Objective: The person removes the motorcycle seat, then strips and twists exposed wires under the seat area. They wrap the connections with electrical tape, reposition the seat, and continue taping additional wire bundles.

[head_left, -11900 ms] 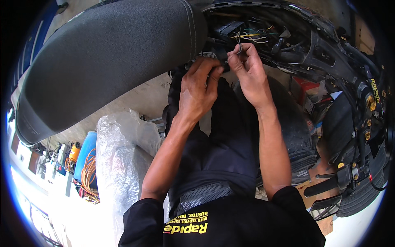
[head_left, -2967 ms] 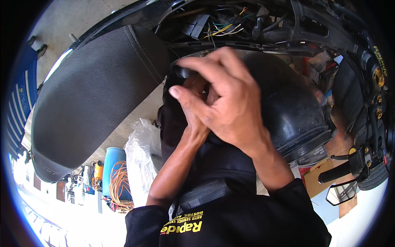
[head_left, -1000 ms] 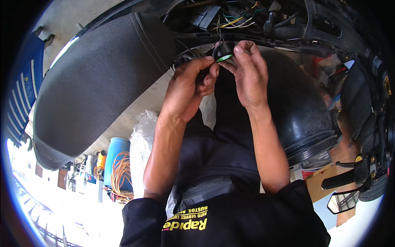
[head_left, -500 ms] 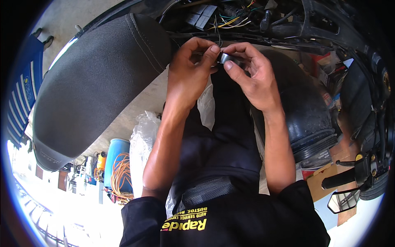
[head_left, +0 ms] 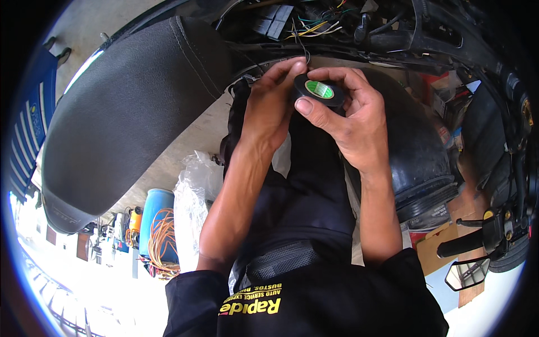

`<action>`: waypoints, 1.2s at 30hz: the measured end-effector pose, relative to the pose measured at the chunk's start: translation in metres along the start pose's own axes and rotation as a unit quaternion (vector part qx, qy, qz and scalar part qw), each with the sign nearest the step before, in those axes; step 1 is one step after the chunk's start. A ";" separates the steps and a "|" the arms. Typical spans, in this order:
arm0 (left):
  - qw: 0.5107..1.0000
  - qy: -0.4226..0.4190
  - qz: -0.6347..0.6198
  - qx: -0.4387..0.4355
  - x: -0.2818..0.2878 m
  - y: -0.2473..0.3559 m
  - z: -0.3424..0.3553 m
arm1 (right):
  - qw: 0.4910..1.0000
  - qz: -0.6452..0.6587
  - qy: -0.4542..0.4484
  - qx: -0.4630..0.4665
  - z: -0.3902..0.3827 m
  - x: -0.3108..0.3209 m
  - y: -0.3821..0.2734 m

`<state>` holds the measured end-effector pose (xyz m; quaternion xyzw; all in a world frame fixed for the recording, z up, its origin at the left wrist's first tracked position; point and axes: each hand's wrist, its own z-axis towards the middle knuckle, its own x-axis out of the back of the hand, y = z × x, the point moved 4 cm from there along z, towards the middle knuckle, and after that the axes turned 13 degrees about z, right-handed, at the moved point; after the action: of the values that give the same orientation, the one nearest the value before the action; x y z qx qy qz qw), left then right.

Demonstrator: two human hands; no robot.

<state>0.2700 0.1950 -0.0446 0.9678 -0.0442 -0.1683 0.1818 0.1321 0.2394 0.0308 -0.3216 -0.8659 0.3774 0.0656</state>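
Note:
A black tape roll (head_left: 318, 91) with a green oval label is gripped by my right hand (head_left: 353, 118), thumb on its near edge and fingers over the top. My left hand (head_left: 269, 104), just left of the roll, has its fingertips closed on a thin dark wire (head_left: 304, 50) hanging from the scooter's open body. Above them, a bundle of yellow, white and green wires (head_left: 320, 29) lies beside a dark boxy part (head_left: 273, 22). Whether tape runs between the hands is hidden.
A black seat (head_left: 129, 118) fills the upper left. A dark plastic tub (head_left: 415, 168) is right of my legs, near the handlebar grip (head_left: 460, 244) and mirror (head_left: 466, 272). Behind are a blue barrel (head_left: 154, 199), orange cable (head_left: 163, 238) and plastic sheet (head_left: 193, 185).
The tape roll has tipped so its green label faces up. My right hand has moved down and slightly right; my left hand has shifted slightly right at the wire.

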 end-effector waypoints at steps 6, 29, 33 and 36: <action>0.937 0.091 0.319 -0.114 0.004 -0.007 -0.059 | 0.960 -0.257 0.004 0.109 -0.003 -0.008 -0.013; 0.980 -0.015 0.200 -0.011 0.009 0.036 -0.052 | 0.860 0.450 -0.147 -0.192 0.040 -0.020 0.086; 0.963 -0.006 0.269 -0.010 0.014 0.039 -0.048 | 0.818 0.511 -0.143 -0.220 0.045 -0.016 0.095; 0.889 0.119 0.423 -0.130 0.008 0.056 -0.049 | 0.873 0.464 0.006 -0.150 0.036 -0.005 0.093</action>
<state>0.2923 0.1579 0.0163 0.8377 -0.4056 0.0368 0.3638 0.1708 0.2615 -0.0587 -0.6946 -0.6632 0.2281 -0.1605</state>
